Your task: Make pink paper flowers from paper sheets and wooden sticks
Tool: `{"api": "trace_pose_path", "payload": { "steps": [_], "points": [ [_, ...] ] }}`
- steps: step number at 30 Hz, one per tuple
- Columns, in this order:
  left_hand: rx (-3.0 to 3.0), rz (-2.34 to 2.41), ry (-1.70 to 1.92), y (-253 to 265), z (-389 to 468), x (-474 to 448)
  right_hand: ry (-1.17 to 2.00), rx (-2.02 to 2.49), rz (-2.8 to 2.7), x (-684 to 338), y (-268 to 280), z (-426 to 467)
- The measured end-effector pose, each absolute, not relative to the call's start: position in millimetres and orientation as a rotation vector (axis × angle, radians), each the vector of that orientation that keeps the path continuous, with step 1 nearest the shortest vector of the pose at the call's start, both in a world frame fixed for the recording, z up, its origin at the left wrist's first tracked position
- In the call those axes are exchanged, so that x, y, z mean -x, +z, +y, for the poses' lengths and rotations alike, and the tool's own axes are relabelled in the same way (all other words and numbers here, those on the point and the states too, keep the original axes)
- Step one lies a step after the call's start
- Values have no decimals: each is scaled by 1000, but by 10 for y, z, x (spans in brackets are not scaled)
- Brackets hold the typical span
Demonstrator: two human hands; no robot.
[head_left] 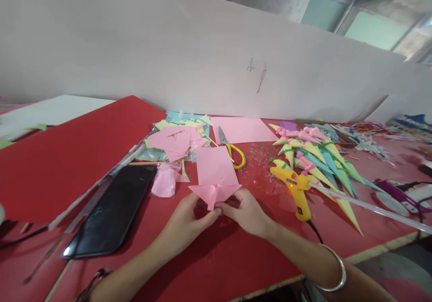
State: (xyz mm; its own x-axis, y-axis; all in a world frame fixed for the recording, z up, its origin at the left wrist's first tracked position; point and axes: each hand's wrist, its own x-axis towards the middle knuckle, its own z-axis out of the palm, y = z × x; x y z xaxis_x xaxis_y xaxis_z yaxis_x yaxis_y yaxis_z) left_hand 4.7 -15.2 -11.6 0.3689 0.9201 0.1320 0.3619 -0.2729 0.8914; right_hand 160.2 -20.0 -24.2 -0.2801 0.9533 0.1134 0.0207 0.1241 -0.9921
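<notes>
A folded piece of pink paper [214, 194], pointed at both sides and narrow at the bottom, is held over the red table. My left hand [185, 221] grips it from the left, thumb at its lower tip. From the right, my right hand [248, 212] pinches the same tip, the two thumbs nearly meeting. Fingers behind the paper are partly hidden. Just beyond lies a flat pink paper sheet [216, 164]. Scissors with yellow handles [240, 157] rest next to that sheet. A small clear bag with pink contents [164, 181] is left of my hands.
A yellow glue gun [297, 191] with a long clear stick lies at right, before a pile of coloured paper cones [317, 153]. Pink paper scraps [175, 140] are heaped at the back. A black phone [113, 212] lies left, beside a large red board [84, 153].
</notes>
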Motion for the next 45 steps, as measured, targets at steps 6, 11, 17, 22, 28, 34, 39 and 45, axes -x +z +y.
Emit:
{"api": "trace_pose_path", "payload": {
  "steps": [6, 11, 17, 22, 28, 34, 39, 45],
  "points": [
    [-1963, 1016, 869, -140, -128, -26, 1013, 1025, -1747, -1621, -172, -228],
    [-1865, 1088, 865, -126, -119, -33, 1106, 954, -1720, -1610, -139, -234],
    [-1718, 1257, 839, -70, -117, -51, 1150, 984, -1438, -1646, -144, -166],
    [-1677, 1280, 856, -39, -114, -51, 1140, 1062, -1325, -1666, -159, -135],
    [-1691, 1237, 835, -23, -121, -54, 1146, 1093, -1344, -1656, -183, -145],
    [-1689, 1231, 786, -53, -128, -43, 1172, 1122, -1322, -1658, -198, -156],
    [-1694, 1167, 789, -41, -132, -56, 1258, 1110, -1437, -1664, -203, -167],
    [-1731, 1172, 774, -42, -116, -53, 1274, 1095, -1444, -1645, -188, -173]
  ]
}}
